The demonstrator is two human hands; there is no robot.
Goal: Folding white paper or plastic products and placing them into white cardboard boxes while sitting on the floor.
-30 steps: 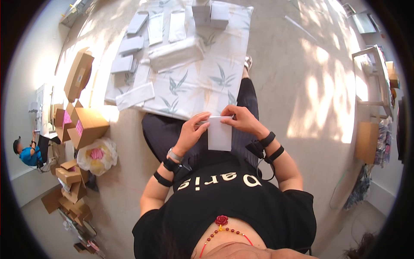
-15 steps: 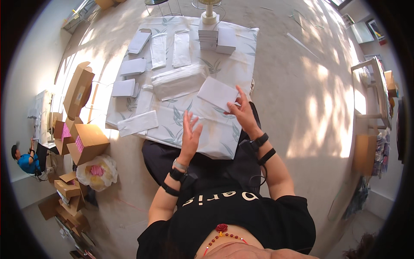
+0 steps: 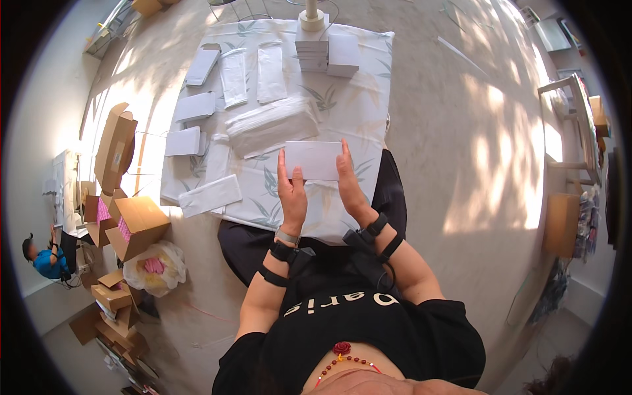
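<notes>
Between my two hands is a white rectangular pad-like block (image 3: 313, 160), its broad face up. Whether it is a box or a stack of paper, I cannot tell. My left hand (image 3: 292, 196) presses its left short side, and my right hand (image 3: 349, 181) grips the right one. Just beyond it lies a thick pile of white plastic sleeves (image 3: 271, 126). A single flat white sleeve (image 3: 210, 195) rests near the table's left front corner. Similar white blocks (image 3: 195, 106) are set along the left side of the leaf-patterned tablecloth (image 3: 365, 108).
At the table's far edge a fan base (image 3: 311, 21) stands on stacked white blocks (image 3: 311, 56), with another stack (image 3: 343, 52) alongside. Open cardboard boxes (image 3: 141, 224) and a plastic bag (image 3: 156, 266) sit on the floor to the left. A person in blue (image 3: 47, 260) is at far left.
My left hand has come up and right to meet the white block. The block has turned square to me and moved nearer, now held from both sides rather than by my right hand alone.
</notes>
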